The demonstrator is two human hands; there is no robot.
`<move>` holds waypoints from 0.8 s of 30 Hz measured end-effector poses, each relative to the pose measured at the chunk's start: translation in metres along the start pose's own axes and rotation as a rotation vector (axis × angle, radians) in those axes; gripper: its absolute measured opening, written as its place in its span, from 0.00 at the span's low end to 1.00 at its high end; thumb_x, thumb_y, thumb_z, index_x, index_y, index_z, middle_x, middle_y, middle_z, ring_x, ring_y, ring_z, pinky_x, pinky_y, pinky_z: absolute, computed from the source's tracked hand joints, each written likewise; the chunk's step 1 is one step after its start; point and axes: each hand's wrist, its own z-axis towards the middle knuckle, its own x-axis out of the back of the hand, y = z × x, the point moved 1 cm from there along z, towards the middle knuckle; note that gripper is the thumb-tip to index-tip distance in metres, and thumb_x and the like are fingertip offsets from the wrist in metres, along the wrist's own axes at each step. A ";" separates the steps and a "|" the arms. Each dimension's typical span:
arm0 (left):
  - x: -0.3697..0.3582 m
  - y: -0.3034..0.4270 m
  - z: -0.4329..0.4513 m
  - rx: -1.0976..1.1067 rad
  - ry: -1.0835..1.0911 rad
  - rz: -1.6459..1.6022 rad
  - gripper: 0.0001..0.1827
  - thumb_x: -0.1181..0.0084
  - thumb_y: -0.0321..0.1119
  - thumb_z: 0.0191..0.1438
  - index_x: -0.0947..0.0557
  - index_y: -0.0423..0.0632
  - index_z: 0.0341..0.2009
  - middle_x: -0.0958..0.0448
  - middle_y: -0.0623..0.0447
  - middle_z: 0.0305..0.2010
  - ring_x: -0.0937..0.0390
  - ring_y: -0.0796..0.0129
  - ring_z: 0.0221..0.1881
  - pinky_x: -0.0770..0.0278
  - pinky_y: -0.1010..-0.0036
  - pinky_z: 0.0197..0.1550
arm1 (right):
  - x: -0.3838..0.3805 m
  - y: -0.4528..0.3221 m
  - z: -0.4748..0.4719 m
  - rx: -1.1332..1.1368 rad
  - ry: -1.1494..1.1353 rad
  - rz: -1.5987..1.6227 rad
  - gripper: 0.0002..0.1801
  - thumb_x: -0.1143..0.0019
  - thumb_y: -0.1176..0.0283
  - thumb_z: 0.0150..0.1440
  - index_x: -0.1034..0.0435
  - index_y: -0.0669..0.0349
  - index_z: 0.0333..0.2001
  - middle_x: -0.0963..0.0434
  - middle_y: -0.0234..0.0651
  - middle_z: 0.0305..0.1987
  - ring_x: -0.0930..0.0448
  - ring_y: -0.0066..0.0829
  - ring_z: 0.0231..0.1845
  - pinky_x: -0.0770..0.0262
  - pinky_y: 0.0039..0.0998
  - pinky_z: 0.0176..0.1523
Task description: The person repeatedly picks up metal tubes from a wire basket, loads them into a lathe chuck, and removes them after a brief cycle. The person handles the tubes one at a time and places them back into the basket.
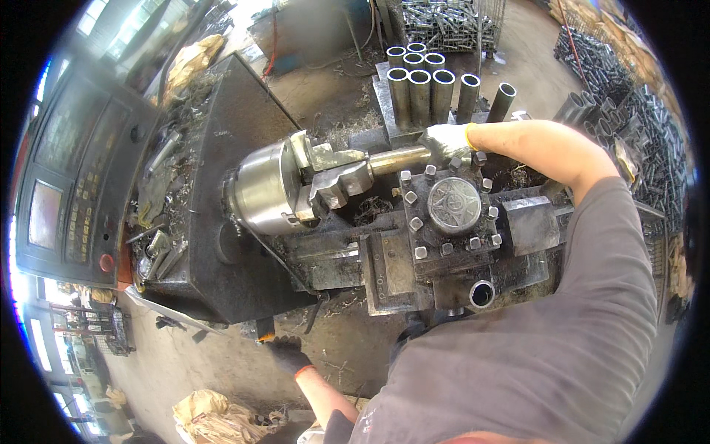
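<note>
My right hand [448,142], in a white glove with a yellow cuff, is closed around the far end of a steel tube [396,160]. The tube's other end sits between the jaws of the lathe chuck [266,186]. Below the tube stands the square tool post [455,213] with its bolts and round cap. My left hand [288,353], in a dark glove with an orange cuff, is low at the lathe's front, by a dark part with an orange edge [266,336]; its fingers are hard to make out.
Several upright steel tubes [420,94] stand behind the lathe. A control panel [72,194] is at the left, beside tools and metal chips on the headstock cover [222,144]. Another short tube [481,294] stands near my body. Wire bins [449,25] of metal parts stand farther back.
</note>
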 end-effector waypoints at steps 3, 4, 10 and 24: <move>0.005 0.018 0.012 -0.001 -0.119 -0.015 0.26 0.49 0.67 0.65 0.25 0.60 0.28 0.30 0.59 0.21 0.36 0.67 0.19 0.35 0.64 0.26 | -0.003 0.000 0.002 0.118 0.071 -0.167 0.19 0.32 0.67 0.44 0.21 0.69 0.38 0.17 0.56 0.33 0.17 0.57 0.36 0.21 0.48 0.42; 0.004 0.022 0.012 0.012 -0.111 0.026 0.27 0.50 0.68 0.65 0.26 0.60 0.27 0.30 0.60 0.20 0.37 0.67 0.18 0.37 0.65 0.25 | -0.003 -0.001 0.004 0.059 0.089 -0.177 0.19 0.31 0.67 0.44 0.20 0.68 0.38 0.16 0.55 0.34 0.15 0.56 0.37 0.21 0.48 0.42; 0.004 0.046 0.006 0.144 -0.163 0.029 0.32 0.54 0.72 0.65 0.31 0.62 0.21 0.38 0.63 0.15 0.42 0.69 0.15 0.40 0.68 0.22 | 0.001 -0.016 0.012 -0.019 0.020 -0.197 0.18 0.29 0.65 0.45 0.19 0.66 0.37 0.16 0.55 0.34 0.14 0.54 0.37 0.20 0.46 0.42; 0.028 0.056 0.038 0.164 -0.233 0.122 0.23 0.49 0.60 0.68 0.25 0.59 0.27 0.29 0.61 0.20 0.36 0.68 0.17 0.37 0.66 0.22 | 0.030 -0.080 0.087 -0.160 -0.325 0.910 0.56 0.37 0.68 0.62 0.68 0.51 0.82 0.26 0.60 0.69 0.14 0.48 0.53 0.13 0.49 0.52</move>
